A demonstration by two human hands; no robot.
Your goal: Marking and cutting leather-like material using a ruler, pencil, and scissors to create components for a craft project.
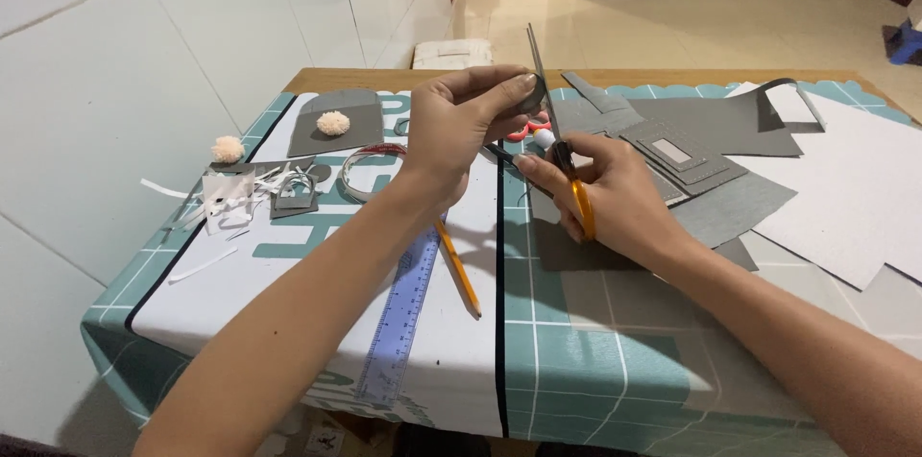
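Ruler [399, 323] nearest; right hand [615, 193] grips scissors [557, 131].

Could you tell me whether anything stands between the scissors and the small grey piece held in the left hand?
Nothing visible does: the scissors in the right hand already meet the small grey piece pinched by the left hand.

bright, even light; daylight enters from the far doorway, leaving glare on the floor tiles [538, 11]. soft shadows fall under the forearms. edges bend slightly; focus stays sharp.
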